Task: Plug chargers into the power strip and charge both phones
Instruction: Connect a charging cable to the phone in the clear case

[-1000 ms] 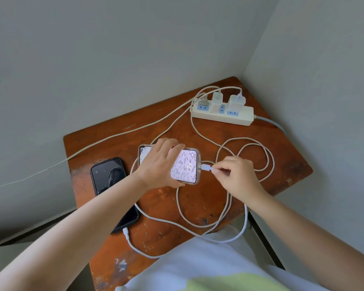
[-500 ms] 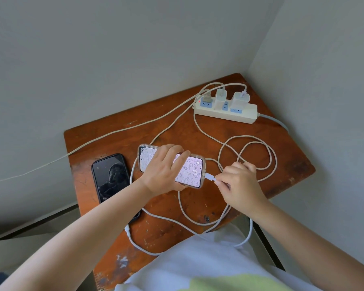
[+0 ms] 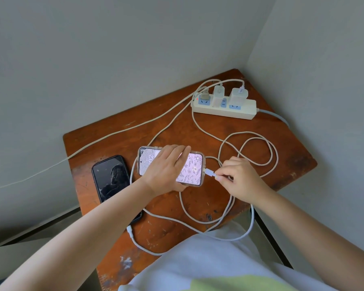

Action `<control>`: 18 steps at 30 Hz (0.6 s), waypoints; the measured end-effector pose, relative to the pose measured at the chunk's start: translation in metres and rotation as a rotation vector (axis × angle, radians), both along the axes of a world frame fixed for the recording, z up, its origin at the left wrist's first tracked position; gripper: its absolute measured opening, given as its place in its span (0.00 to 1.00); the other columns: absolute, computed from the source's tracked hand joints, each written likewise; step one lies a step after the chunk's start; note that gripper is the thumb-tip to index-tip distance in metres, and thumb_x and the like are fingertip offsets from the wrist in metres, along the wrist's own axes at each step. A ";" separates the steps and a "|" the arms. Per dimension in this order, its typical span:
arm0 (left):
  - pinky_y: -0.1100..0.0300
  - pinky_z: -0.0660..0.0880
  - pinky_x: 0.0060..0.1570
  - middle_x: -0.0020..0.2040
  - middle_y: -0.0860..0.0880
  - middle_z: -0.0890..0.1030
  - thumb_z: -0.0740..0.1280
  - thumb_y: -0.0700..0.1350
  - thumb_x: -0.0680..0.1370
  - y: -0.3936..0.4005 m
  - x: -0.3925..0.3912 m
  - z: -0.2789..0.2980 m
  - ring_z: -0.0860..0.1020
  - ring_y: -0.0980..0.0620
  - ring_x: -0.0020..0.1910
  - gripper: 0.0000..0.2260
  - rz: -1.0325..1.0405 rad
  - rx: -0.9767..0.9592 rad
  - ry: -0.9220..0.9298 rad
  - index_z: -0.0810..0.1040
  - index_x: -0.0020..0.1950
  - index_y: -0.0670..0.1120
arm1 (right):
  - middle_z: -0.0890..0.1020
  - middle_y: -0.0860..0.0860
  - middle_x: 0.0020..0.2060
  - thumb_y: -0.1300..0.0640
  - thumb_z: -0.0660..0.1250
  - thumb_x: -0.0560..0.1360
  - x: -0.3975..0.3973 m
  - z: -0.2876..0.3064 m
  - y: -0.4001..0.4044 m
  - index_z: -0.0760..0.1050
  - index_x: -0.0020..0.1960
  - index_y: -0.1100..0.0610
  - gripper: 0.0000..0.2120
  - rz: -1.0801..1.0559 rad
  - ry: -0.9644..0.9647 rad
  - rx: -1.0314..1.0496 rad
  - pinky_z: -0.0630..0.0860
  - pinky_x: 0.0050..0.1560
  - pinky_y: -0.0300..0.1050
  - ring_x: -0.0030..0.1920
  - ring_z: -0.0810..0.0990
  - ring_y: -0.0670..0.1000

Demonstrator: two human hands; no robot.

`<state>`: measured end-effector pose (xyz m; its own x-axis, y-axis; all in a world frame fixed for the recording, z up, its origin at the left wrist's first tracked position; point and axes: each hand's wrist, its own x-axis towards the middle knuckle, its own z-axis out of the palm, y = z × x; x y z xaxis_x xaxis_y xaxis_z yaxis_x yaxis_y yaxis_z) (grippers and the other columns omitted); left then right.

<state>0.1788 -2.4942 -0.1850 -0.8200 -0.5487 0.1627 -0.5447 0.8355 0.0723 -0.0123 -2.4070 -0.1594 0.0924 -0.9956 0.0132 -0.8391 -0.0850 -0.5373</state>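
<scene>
A phone with a lit floral screen (image 3: 192, 170) lies across the middle of the wooden table (image 3: 198, 131). My left hand (image 3: 166, 166) is clamped over it from above. My right hand (image 3: 237, 178) pinches a white cable's connector (image 3: 210, 172), whose tip sits at the phone's right end port. A black phone (image 3: 111, 177) lies to the left with a white cable plug (image 3: 130, 230) at its near end. At the back right a white power strip (image 3: 225, 107) carries two white chargers (image 3: 239, 94) and a third plug.
Loops of white cable (image 3: 252, 148) lie over the table's right half, and one long cord runs off the left edge. Walls meet in a corner just behind the power strip. My white shirt (image 3: 198, 263) overlaps the near table edge.
The floral phone's screen has lit up with a clock display. My right hand has pressed the connector against the phone's right end; my left hand has shifted slightly on the phone.
</scene>
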 end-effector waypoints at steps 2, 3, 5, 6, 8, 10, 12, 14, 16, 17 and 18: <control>0.51 0.80 0.45 0.49 0.38 0.83 0.82 0.56 0.45 0.003 0.001 -0.002 0.73 0.43 0.53 0.50 -0.004 0.014 0.037 0.68 0.60 0.35 | 0.83 0.56 0.28 0.64 0.68 0.66 0.000 0.003 0.001 0.82 0.37 0.63 0.05 0.038 0.037 -0.028 0.66 0.34 0.42 0.34 0.70 0.47; 0.51 0.80 0.45 0.49 0.38 0.83 0.82 0.55 0.46 0.004 0.002 -0.003 0.69 0.45 0.53 0.50 -0.008 0.024 0.066 0.66 0.60 0.35 | 0.83 0.56 0.28 0.64 0.68 0.65 0.000 0.005 0.001 0.82 0.37 0.62 0.05 0.050 0.054 -0.040 0.66 0.34 0.41 0.34 0.70 0.47; 0.49 0.79 0.45 0.49 0.37 0.83 0.82 0.53 0.48 0.006 0.004 -0.003 0.67 0.45 0.53 0.48 -0.004 0.038 0.118 0.65 0.60 0.36 | 0.82 0.55 0.27 0.63 0.67 0.65 0.001 0.006 0.003 0.83 0.37 0.62 0.06 0.055 0.081 -0.064 0.62 0.32 0.35 0.33 0.69 0.46; 0.48 0.79 0.45 0.48 0.36 0.83 0.82 0.53 0.48 0.007 0.005 -0.003 0.67 0.45 0.53 0.47 0.007 0.038 0.135 0.65 0.59 0.36 | 0.82 0.55 0.27 0.63 0.66 0.66 0.002 0.005 0.004 0.82 0.37 0.62 0.06 0.052 0.081 -0.068 0.60 0.33 0.32 0.32 0.70 0.46; 0.45 0.79 0.46 0.49 0.36 0.83 0.82 0.53 0.49 0.009 0.006 -0.002 0.67 0.46 0.54 0.47 0.031 0.038 0.150 0.66 0.59 0.36 | 0.81 0.55 0.27 0.63 0.66 0.66 0.002 0.002 0.006 0.82 0.37 0.62 0.06 0.036 0.057 -0.065 0.59 0.34 0.30 0.30 0.74 0.50; 0.43 0.78 0.47 0.50 0.37 0.83 0.82 0.53 0.49 0.011 0.007 -0.003 0.67 0.46 0.55 0.46 0.045 0.035 0.149 0.66 0.59 0.37 | 0.81 0.56 0.26 0.63 0.66 0.67 0.001 -0.001 0.007 0.82 0.37 0.63 0.06 0.017 0.031 -0.077 0.60 0.34 0.29 0.30 0.76 0.54; 0.42 0.77 0.48 0.51 0.37 0.83 0.82 0.53 0.50 0.013 0.007 -0.004 0.67 0.46 0.57 0.46 0.062 0.029 0.140 0.66 0.60 0.37 | 0.81 0.56 0.26 0.63 0.66 0.67 0.002 -0.003 0.008 0.82 0.37 0.63 0.07 0.008 0.040 -0.099 0.59 0.34 0.29 0.29 0.77 0.54; 0.41 0.77 0.49 0.53 0.37 0.82 0.82 0.53 0.51 0.013 0.007 -0.005 0.67 0.46 0.58 0.46 0.082 0.027 0.141 0.65 0.60 0.37 | 0.81 0.56 0.27 0.62 0.65 0.68 0.005 -0.003 0.008 0.82 0.37 0.63 0.08 -0.019 0.049 -0.128 0.60 0.33 0.30 0.29 0.77 0.54; 0.40 0.76 0.49 0.53 0.36 0.82 0.82 0.53 0.51 0.014 0.008 -0.005 0.67 0.45 0.58 0.46 0.098 0.035 0.151 0.65 0.60 0.37 | 0.82 0.57 0.27 0.64 0.66 0.66 0.007 -0.003 0.006 0.82 0.37 0.64 0.07 -0.057 0.033 -0.153 0.64 0.31 0.35 0.29 0.77 0.55; 0.39 0.76 0.49 0.53 0.36 0.82 0.82 0.53 0.51 0.014 0.008 -0.005 0.67 0.45 0.58 0.46 0.104 0.040 0.155 0.65 0.60 0.37 | 0.82 0.58 0.27 0.65 0.66 0.66 0.007 -0.002 0.004 0.82 0.37 0.65 0.06 -0.060 0.030 -0.158 0.65 0.31 0.36 0.29 0.77 0.56; 0.39 0.76 0.49 0.53 0.36 0.82 0.82 0.52 0.51 0.014 0.009 -0.005 0.67 0.45 0.58 0.46 0.111 0.042 0.161 0.65 0.60 0.37 | 0.82 0.58 0.27 0.65 0.66 0.65 0.007 -0.001 0.003 0.82 0.37 0.65 0.06 -0.044 0.035 -0.157 0.64 0.31 0.35 0.29 0.77 0.56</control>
<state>0.1875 -2.4798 -0.1901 -0.7196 -0.6432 0.2617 -0.6116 0.7655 0.1997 -0.0052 -2.4039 -0.1606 0.0517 -0.9846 0.1670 -0.8616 -0.1286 -0.4910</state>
